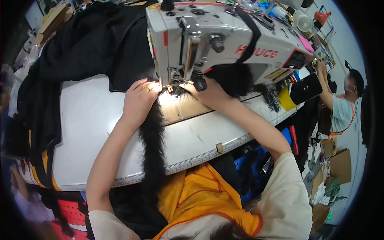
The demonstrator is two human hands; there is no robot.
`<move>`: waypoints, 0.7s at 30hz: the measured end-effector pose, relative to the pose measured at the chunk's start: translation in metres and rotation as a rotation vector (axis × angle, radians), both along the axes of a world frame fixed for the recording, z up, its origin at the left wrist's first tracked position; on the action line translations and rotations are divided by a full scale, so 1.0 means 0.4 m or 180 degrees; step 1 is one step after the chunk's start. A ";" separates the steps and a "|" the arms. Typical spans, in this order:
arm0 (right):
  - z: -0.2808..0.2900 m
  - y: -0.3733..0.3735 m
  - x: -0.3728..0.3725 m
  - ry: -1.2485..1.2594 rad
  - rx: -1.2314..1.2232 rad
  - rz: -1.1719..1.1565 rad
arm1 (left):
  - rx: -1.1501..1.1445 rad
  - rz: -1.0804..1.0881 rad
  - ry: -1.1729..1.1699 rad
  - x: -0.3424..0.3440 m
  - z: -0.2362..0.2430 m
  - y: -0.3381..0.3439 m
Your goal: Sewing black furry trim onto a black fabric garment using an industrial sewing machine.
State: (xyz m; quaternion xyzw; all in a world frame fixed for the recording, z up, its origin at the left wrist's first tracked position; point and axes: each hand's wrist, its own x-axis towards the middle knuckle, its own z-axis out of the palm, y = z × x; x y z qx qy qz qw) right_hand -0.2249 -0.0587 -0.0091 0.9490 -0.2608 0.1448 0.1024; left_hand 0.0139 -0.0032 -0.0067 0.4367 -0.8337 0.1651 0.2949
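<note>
A long strip of black fur (pixel 152 140) runs from my lap up across the white table (pixel 92 120) to the needle of a white sewing machine (pixel 216 40). My left hand (pixel 140 98), with a ring on one finger, presses flat on the strip just left of the lit needle area. On the other side of the presser foot my right hand (pixel 208 94) rests on the fur, fingers closed on its edge. A lamp lights the spot between both hands.
Black fabric (pixel 80 52) is heaped over the table's back left and hangs off its left edge. An orange garment (pixel 200 196) lies in my lap. At the right another person (pixel 340 108) works at a bench, with cardboard boxes (pixel 340 164) on the floor.
</note>
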 end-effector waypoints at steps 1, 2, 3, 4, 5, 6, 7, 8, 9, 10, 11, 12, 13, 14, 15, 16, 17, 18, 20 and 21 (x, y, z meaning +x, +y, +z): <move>0.026 0.009 0.010 0.0262 0.0459 -0.0203 | 0.0393 0.0076 0.0160 0.003 0.013 0.018; 0.038 0.014 0.015 0.0530 0.0912 -0.0424 | 0.0783 0.0133 0.0323 -0.002 0.023 0.034; 0.021 0.005 -0.017 0.0006 0.1014 -0.0109 | 0.0858 0.0120 0.0264 -0.020 0.027 0.057; 0.011 0.002 -0.045 0.0042 0.1042 -0.0126 | 0.0933 0.0104 0.0201 -0.037 0.027 0.074; 0.020 0.016 -0.057 0.0036 0.0222 0.0211 | 0.0655 0.0080 0.0157 -0.046 0.028 0.085; 0.028 0.023 -0.060 0.0002 -0.0593 0.0560 | 0.0705 0.0133 0.0168 -0.050 0.025 0.086; 0.046 0.026 -0.057 -0.0027 -0.0477 0.0458 | 0.0595 0.0118 0.0163 -0.055 0.024 0.081; 0.060 0.028 -0.053 -0.0051 -0.0443 0.0492 | 0.0469 0.0086 0.0138 -0.056 0.024 0.072; 0.071 0.032 -0.044 0.0116 -0.0601 0.0310 | 0.0486 0.0012 0.0167 -0.055 0.024 0.068; 0.075 0.036 -0.034 0.0276 -0.0759 0.0131 | 0.0520 0.0057 0.0135 -0.054 0.022 0.067; 0.075 0.049 -0.016 0.0243 -0.0730 0.0154 | 0.0505 0.0073 0.0166 -0.055 0.021 0.069; 0.073 0.063 0.007 0.0359 -0.0418 0.0146 | 0.0482 0.0086 0.0195 -0.055 0.020 0.069; 0.069 0.069 0.021 0.0476 -0.0109 0.0142 | 0.0500 0.0110 0.0165 -0.054 0.020 0.070; 0.057 0.065 0.015 0.0449 -0.0084 0.0147 | 0.0487 0.0110 0.0196 -0.056 0.017 0.066; 0.041 0.060 0.006 0.0314 0.0016 0.0171 | 0.0470 0.0109 0.0231 -0.056 0.015 0.063; 0.026 0.054 -0.004 0.0184 0.0113 0.0191 | 0.0488 0.0110 0.0213 -0.055 0.014 0.062; 0.020 0.046 -0.013 0.0016 -0.0139 0.0217 | 0.0648 0.0120 0.0287 -0.051 0.019 0.067; 0.021 0.040 -0.024 0.0004 -0.0132 0.0229 | 0.0805 0.0125 0.0366 -0.048 0.026 0.070; 0.035 0.031 -0.035 0.0177 -0.0623 0.0290 | 0.0707 0.0165 0.0280 -0.051 0.037 0.068; 0.027 0.027 -0.036 0.0059 -0.0603 0.0295 | 0.0639 0.0103 0.0292 -0.049 0.040 0.066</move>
